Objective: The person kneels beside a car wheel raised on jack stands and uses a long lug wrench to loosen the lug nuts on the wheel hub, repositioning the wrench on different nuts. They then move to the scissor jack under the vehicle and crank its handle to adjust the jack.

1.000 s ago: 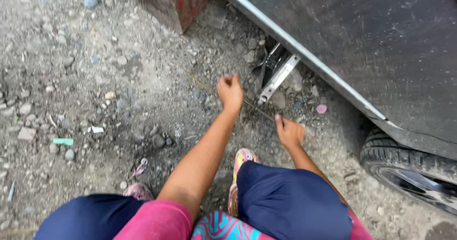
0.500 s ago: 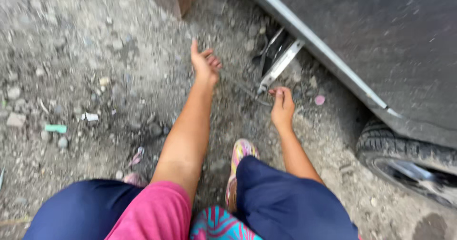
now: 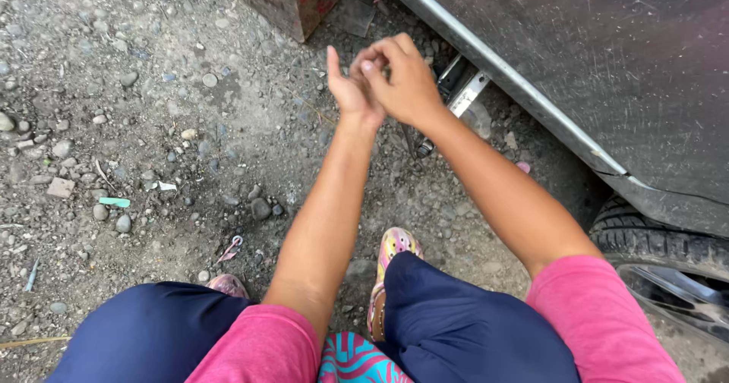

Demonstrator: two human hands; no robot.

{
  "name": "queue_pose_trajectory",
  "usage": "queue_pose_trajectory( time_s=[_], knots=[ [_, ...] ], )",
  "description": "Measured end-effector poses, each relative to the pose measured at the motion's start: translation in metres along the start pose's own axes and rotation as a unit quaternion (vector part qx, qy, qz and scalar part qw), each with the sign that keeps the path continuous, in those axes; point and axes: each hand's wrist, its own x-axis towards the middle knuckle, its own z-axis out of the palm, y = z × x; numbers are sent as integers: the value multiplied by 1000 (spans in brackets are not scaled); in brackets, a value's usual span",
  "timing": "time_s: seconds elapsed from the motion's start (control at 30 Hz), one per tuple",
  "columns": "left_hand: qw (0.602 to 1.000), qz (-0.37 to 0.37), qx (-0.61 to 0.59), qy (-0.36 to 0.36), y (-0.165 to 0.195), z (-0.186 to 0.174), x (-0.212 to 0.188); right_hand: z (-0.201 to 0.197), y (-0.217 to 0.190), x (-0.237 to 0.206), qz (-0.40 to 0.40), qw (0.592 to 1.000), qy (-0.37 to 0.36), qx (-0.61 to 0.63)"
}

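Above gravel ground point(image 3: 190, 125), the right hand point(image 3: 406, 79) presses its curled fingers against the left hand point(image 3: 351, 93), perhaps rubbing, beside a metal jack point(image 3: 459, 94).

Gravel point(image 3: 190, 125) left open; car sill point(image 3: 516, 87) blocks right.

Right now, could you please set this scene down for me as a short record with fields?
Setting: gravel ground beside a dusty dark vehicle
Left hand: raised above the ground, fingers up, touching the right hand
Right hand: laid against the left hand, fingers curled; no object visible in either grip
Under the vehicle: a metal jack, partly hidden behind the hands
Nearby: a reddish block at the top, a tyre at the right
Clothing: pink sleeves, dark blue trousers, patterned shoes
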Motion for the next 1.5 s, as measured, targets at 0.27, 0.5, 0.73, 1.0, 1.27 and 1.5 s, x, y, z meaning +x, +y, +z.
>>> queue_pose_trajectory(
  time_s=[0.27,0.5,0.73,1.0,1.27,1.5],
  knots=[
    [992,-25,-58,110,-3,-7,-16,6,-1,10,227,889,-148,369],
    [992,-54,83,74,0,2,-7,-48,20,-84,101,985,-119,73],
    [946,-46,290,141,-13,-43,15,-97,89,-284,154,652,349,655],
    [853,-11,484,197,-97,-111,-39,-59,113,-262,355,522,482,608],
    [915,-96,285,269,-85,-140,-37,-57,102,-227,373,792,391,285],
    [916,-101,214,322,-25,-132,-21,-35,91,-207,375,854,60,-357]
  ],
)
